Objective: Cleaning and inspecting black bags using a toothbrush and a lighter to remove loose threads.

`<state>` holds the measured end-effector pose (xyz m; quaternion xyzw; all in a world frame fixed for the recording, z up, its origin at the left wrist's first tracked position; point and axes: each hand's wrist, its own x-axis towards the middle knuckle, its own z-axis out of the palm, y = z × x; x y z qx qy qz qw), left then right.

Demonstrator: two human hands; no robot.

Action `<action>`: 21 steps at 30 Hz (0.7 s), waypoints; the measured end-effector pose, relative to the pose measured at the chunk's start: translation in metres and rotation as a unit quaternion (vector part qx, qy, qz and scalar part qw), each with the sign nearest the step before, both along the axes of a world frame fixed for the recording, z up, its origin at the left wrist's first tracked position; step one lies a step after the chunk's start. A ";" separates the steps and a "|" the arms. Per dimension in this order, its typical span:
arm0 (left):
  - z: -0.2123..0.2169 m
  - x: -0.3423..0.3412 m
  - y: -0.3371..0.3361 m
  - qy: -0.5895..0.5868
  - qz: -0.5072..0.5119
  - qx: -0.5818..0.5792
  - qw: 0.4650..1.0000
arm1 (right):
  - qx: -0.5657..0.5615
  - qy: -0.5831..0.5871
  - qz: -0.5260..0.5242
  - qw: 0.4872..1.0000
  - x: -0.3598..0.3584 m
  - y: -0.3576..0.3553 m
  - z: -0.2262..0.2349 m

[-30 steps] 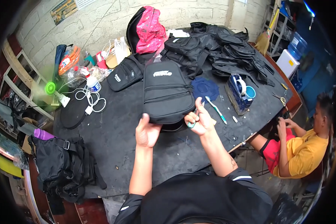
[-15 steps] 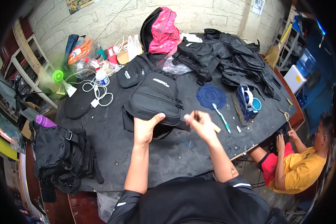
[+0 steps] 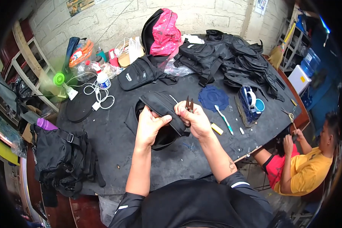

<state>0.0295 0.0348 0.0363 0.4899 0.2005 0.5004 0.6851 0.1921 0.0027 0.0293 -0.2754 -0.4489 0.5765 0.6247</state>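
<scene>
A small black bag [image 3: 160, 103] is tilted up above the middle of the table, its zipped edge turned toward my hands. My left hand [image 3: 150, 126] is closed on its near left side, thumb on the fabric. At the bag's right edge, my right hand [image 3: 198, 122] grips a pair of thread snips [image 3: 189, 102], their two dark blades pointing up and away from the bag. Those fingers also touch the bag's edge. The bag's front panel is mostly hidden now. Just behind lies another small black bag [image 3: 135, 74].
Right of my hands are a yellow piece [image 3: 217, 128], a toothbrush [image 3: 225, 121], a blue cloth [image 3: 213, 99] and a tape dispenser [image 3: 245, 108]. Black bags are piled at the back right and front left [image 3: 64, 159]. A spray bottle [image 3: 103, 79] stands left; a person [image 3: 306, 167] sits at right.
The bag has been tipped up, so its front panel turned away. My right hand has come left to the bag's edge, and the snips now show clearly. The left hand still grips the bag.
</scene>
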 end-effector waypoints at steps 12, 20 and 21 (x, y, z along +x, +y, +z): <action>-0.015 0.008 0.000 0.104 -0.002 0.024 0.994 | -0.043 -0.138 -0.143 0.979 0.002 -0.011 -0.013; -0.023 0.013 -0.004 0.111 -0.049 0.063 0.991 | -0.035 -0.296 -0.409 0.863 0.046 0.049 -0.067; -0.021 0.010 0.000 0.094 -0.042 0.072 0.992 | -0.170 -0.221 -0.316 0.907 0.056 0.038 -0.059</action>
